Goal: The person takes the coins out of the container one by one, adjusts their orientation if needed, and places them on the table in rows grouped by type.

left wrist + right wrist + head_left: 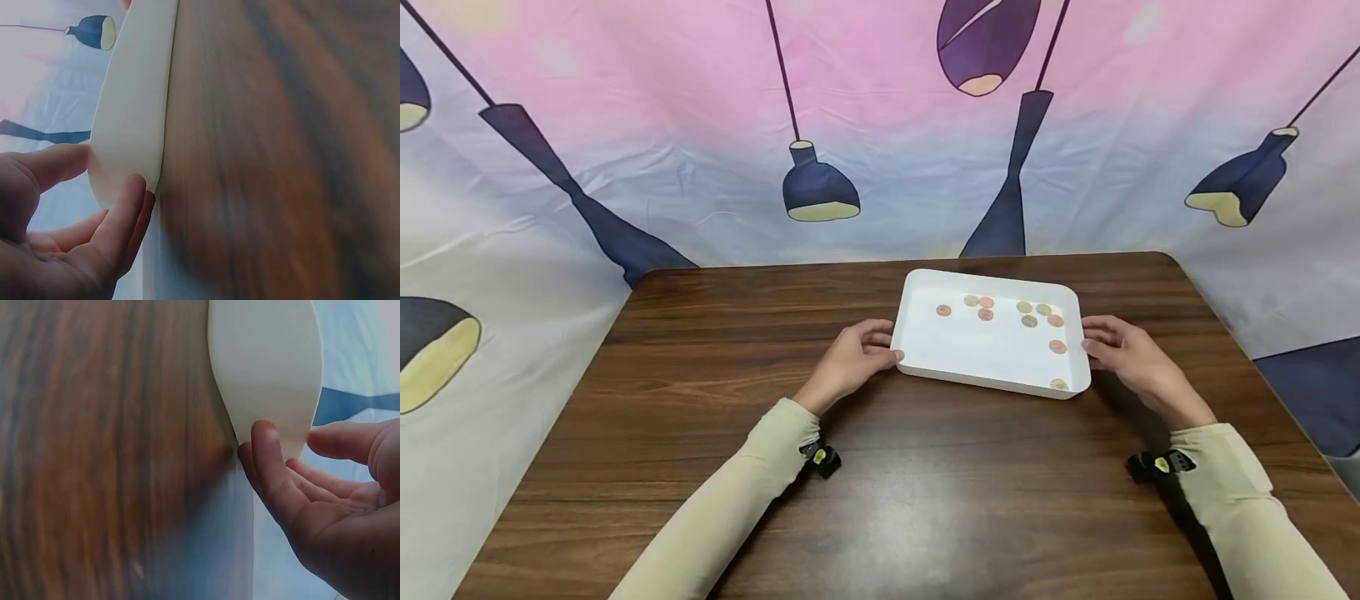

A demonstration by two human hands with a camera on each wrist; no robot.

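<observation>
head view: the white tray (970,354) of coins (985,314) is toward the table's (760,308) far side, between your left hand (850,358) and right hand (1135,358); hold it level, lest coins slide. left wrist: fingers grip one end, thumb at rim. right wrist: likewise; match pressure.

The table (985,467) was brown and wood-grained, with rounded far corners; near its far edge was a white tray (977,354), whether resting or lifted unclear.
</observation>
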